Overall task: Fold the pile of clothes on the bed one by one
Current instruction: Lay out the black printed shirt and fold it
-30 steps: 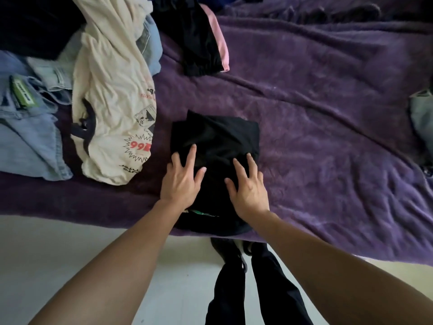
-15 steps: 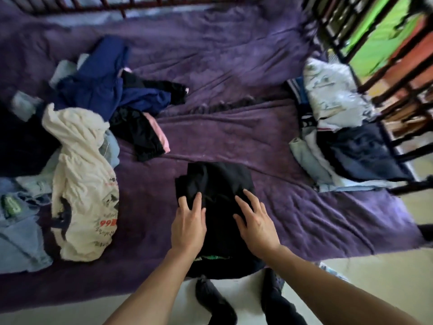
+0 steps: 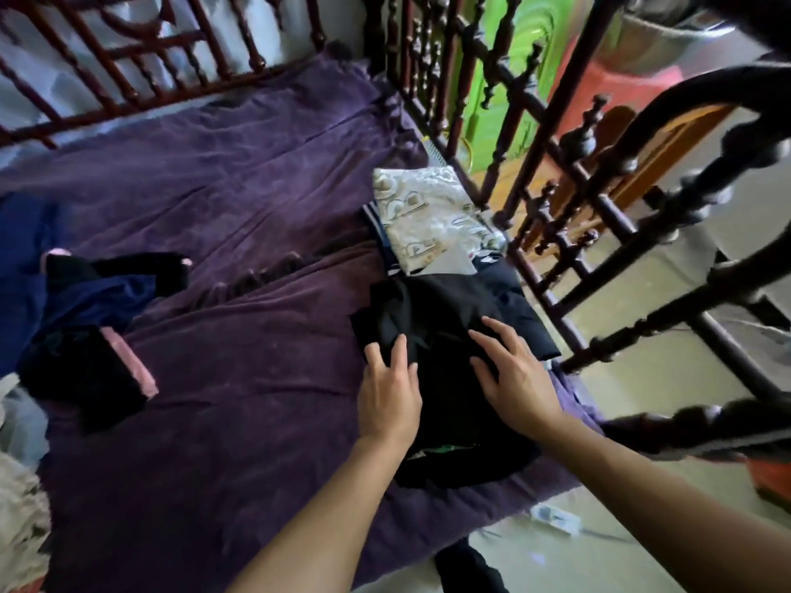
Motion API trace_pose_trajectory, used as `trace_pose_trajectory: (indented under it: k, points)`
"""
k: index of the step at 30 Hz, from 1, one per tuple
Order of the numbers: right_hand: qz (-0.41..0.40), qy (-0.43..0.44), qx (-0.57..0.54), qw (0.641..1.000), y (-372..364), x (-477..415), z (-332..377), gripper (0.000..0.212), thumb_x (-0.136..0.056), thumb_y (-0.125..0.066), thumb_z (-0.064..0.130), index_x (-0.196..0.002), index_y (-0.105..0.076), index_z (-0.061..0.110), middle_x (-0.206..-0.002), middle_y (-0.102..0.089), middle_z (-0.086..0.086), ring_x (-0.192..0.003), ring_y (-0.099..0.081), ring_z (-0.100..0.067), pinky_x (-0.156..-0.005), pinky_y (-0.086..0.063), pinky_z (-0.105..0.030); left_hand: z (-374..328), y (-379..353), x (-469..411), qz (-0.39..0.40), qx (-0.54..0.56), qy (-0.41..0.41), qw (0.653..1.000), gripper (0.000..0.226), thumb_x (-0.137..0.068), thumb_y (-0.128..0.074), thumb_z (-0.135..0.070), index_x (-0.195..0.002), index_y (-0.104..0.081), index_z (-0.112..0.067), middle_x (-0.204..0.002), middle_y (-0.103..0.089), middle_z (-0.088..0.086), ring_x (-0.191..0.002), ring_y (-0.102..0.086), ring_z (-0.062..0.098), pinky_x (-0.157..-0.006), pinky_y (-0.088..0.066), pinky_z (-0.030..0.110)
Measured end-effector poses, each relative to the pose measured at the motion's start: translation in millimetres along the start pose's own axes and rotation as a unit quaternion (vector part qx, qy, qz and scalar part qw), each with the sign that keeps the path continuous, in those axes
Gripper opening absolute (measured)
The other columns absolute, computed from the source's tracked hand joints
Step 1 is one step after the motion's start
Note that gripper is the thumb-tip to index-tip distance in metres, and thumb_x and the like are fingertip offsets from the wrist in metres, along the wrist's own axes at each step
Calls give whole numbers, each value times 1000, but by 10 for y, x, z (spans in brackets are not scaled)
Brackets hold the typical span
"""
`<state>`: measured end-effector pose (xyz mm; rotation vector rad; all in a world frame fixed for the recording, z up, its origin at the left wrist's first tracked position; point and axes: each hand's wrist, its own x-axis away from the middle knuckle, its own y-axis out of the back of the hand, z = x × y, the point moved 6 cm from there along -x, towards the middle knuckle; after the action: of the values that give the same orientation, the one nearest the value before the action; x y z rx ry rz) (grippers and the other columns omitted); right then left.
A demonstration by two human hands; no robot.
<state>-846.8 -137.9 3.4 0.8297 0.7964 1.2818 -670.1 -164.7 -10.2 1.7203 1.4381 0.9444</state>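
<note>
Head view, looking down over the bed's right end.

- Folded black garment (image 3: 445, 310) lies on the purple blanket (image 3: 257, 199), near the front edge, its far end lapping against the stack of folded clothes (image 3: 509, 301) by the spindle rail (image 3: 552, 267). A pale patterned cloth (image 3: 421, 216) tops the far part of that stack.
- Left hand (image 3: 387, 395) rests flat on the garment's left half, fingers straight and slightly spread. Right hand (image 3: 518, 385) rests flat on the right half, fingers fanned wider. Neither pinches cloth. Likely reason: palms pin the folds so the bundle keeps its shape while it is settled next to the finished stack.
- Unfolded heap (image 3: 81, 301) sits well apart to the left: navy cloth, black piece with pink trim. Sorted side and unsorted side are kept at opposite ends, plainly to avoid mixing.

Hard to read:
- Black on dark navy: where the garment ends and the stack begins is unclear; whether it overlaps or only touches, cannot tell.
- Thumbs' undersides are hidden; whether either is tucked beneath the fabric, cannot tell.
- A green fleck (image 3: 436, 450) at the near hem, probably a label, is too small to read.
- The heap is cut off at the left frame edge; its full extent is unknown.
- Motion blur softens the rail and the floor beyond it.
</note>
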Motion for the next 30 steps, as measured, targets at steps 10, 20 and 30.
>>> trace_pose_trajectory:
  k: [10, 20, 30]
  points:
    - [-54, -96, -22, 994, 604, -446, -1043, 37, -93, -59, 20, -130, -59, 15, -144, -46, -4, -127, -47, -26, -89, -48, -38, -1163, -533, -975, 26, -20, -101, 994, 46, -96, -54, -27, -140, -46, -17, -132, -42, 13, -104, -56, 32, -78, -47, 40]
    - [105, -87, 74, 988, -39, -461, -1682, 62, -74, -58, 0, -135, -55, 16, -148, -41, -13, -132, -39, -38, -103, -41, -46, -755, -1357, -253, 177, 16, 60, 982, 39, -94, -55, -33, -131, -47, -26, -122, -40, 3, -105, -56, 25, -78, -46, 34]
    - [155, -37, 188, 969, -879, -715, -1761, 62, -95, -24, 61, -152, -15, 37, -162, -4, -3, -149, 1, -23, -117, -13, -53, -393, -1814, -1008, 197, -193, -120, 954, 54, -102, -31, -39, -152, -11, -29, -161, 2, 6, -148, 0, 27, -114, -17, 52]
